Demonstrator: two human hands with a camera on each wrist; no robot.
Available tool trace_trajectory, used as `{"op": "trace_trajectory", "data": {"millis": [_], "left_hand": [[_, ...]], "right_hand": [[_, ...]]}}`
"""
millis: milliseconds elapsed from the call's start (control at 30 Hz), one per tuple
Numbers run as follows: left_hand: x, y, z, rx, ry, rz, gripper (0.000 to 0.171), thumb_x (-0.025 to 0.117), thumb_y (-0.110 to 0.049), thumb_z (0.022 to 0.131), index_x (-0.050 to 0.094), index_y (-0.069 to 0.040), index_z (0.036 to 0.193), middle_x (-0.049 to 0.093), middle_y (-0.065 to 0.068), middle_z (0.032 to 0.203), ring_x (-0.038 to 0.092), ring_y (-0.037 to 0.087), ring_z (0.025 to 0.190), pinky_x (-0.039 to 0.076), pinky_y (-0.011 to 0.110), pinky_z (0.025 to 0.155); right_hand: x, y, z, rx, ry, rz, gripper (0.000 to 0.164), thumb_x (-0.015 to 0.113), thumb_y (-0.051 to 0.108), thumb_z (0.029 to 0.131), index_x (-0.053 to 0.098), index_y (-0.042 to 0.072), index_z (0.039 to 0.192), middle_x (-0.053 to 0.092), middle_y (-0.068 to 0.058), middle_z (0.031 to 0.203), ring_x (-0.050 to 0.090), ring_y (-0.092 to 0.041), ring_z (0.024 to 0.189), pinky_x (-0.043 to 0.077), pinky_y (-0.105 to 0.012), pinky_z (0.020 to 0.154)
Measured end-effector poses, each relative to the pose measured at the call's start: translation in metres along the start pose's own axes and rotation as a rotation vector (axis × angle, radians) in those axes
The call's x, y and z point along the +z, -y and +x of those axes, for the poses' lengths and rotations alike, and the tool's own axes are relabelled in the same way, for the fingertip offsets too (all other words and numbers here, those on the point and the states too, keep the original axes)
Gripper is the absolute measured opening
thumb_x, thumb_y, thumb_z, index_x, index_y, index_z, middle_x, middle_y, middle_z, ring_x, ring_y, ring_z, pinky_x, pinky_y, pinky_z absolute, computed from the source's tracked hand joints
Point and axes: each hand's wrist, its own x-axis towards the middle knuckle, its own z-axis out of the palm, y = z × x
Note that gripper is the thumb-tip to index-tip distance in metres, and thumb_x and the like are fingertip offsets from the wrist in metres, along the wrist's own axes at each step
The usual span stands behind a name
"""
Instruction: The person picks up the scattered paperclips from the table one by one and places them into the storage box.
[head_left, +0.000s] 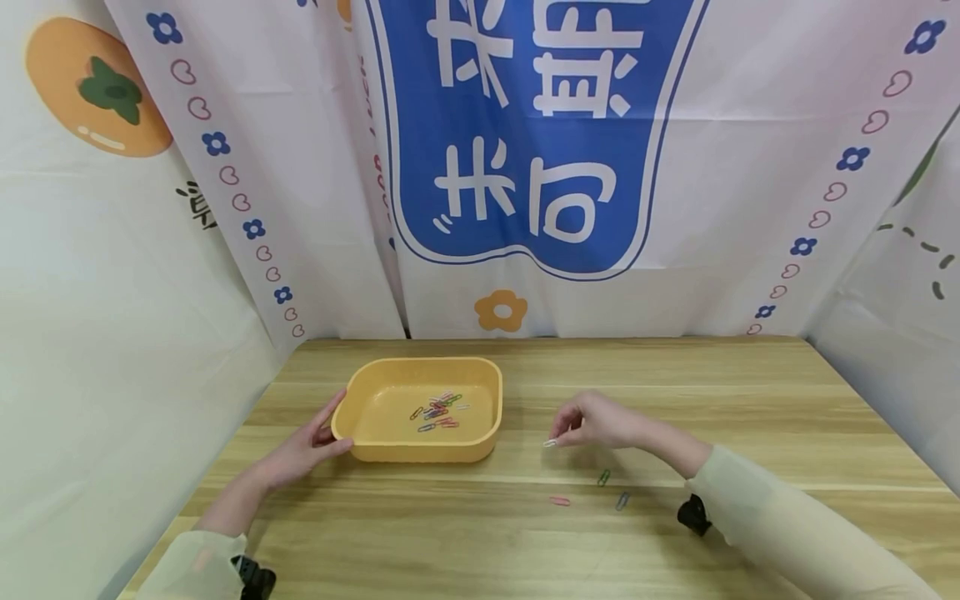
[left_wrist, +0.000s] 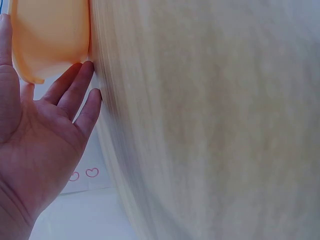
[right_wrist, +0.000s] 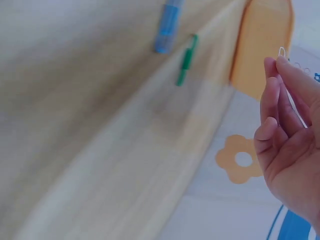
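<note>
My right hand point(head_left: 596, 421) pinches a white paper clip point(head_left: 551, 443) between thumb and fingertips, right of the yellow tray point(head_left: 420, 452). In the right wrist view one looped end of the clip point(right_wrist: 282, 51) sticks out past the fingertips. My left hand point(head_left: 303, 450) rests against the left end of the tray, its thumb at the near corner and its fingers spread along the side. Several coloured paper clips point(head_left: 438, 410) lie loosely heaped inside the tray. On the table are a green clip point(head_left: 603, 477), a blue clip point(head_left: 622, 501) and a pink clip point(head_left: 560, 501).
The wood-grain table point(head_left: 480, 533) reaches back to a printed cloth point(head_left: 525, 208) hanging behind it. White cloth also hangs at the left and right sides. Dark wrist-worn devices point(head_left: 694, 515) show at both sleeves.
</note>
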Motion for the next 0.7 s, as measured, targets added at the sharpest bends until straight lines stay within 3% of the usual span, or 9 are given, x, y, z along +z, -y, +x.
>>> {"op": "trace_trajectory", "data": {"millis": [433,700], "left_hand": [[0.000,0.003,-0.001,0.018,0.006,-0.016,0.086,0.061,-0.026,0.097,0.000,-0.017,0.158,0.021,0.035,0.151,0.042,0.046,0.129,0.036,0.056,0.102],[0.000,0.002,0.000,0.013,0.003,-0.018,0.087,0.062,-0.026,0.097,0.000,-0.016,0.158,0.021,0.035,0.151,0.042,0.046,0.129,0.035,0.056,0.103]], "right_hand": [[-0.031,0.028,0.034,-0.075,-0.017,-0.064,0.005,0.074,0.012,0.087,0.075,0.008,0.086,0.067,0.009,0.077,0.057,-0.005,0.069,0.049,-0.026,0.062],[-0.042,0.042,0.063,-0.066,-0.036,-0.112,0.008,0.075,0.013,0.087,0.077,0.005,0.089,0.070,0.005,0.078,0.059,-0.008,0.069,0.050,-0.024,0.062]]}}
